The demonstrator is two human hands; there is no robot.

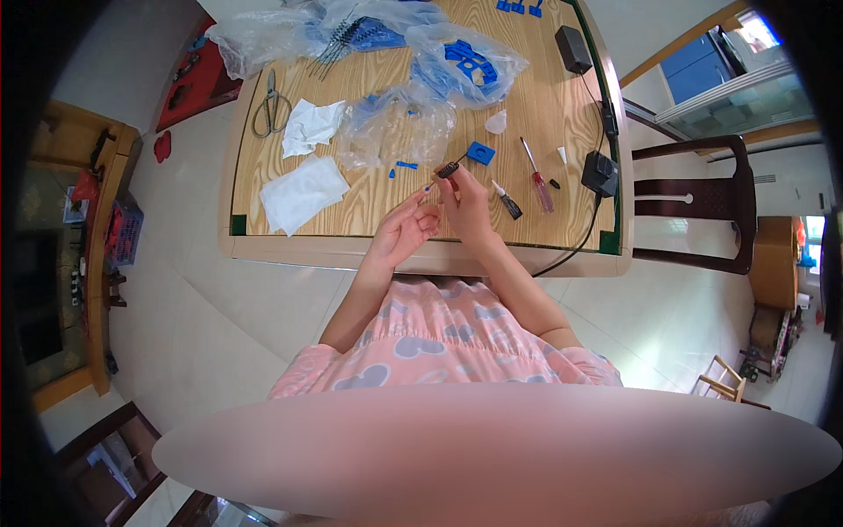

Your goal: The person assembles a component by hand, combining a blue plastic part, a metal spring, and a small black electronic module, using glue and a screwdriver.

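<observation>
My left hand (406,232) is palm up over the near edge of the table, its fingers partly curled. At its fingertips is a tiny blue piece (428,188). Close beside it, my right hand (467,209) pinches a black spring (449,169), a dark coil with a thin straight end. Just beyond the right hand lies a blue square plate (479,153) with a round mark in its middle. Small blue parts (406,165) rest on the wood to the left of the spring. A small glue bottle (507,201) with a white tip and dark body lies right of my right hand.
A red-handled screwdriver (539,186) lies at right, near a black adapter (601,174) with its cable. White tissues (304,195) and scissors (271,107) are at left. Farther back, clear bags (399,132) hold blue parts, with more black springs (341,39) on top.
</observation>
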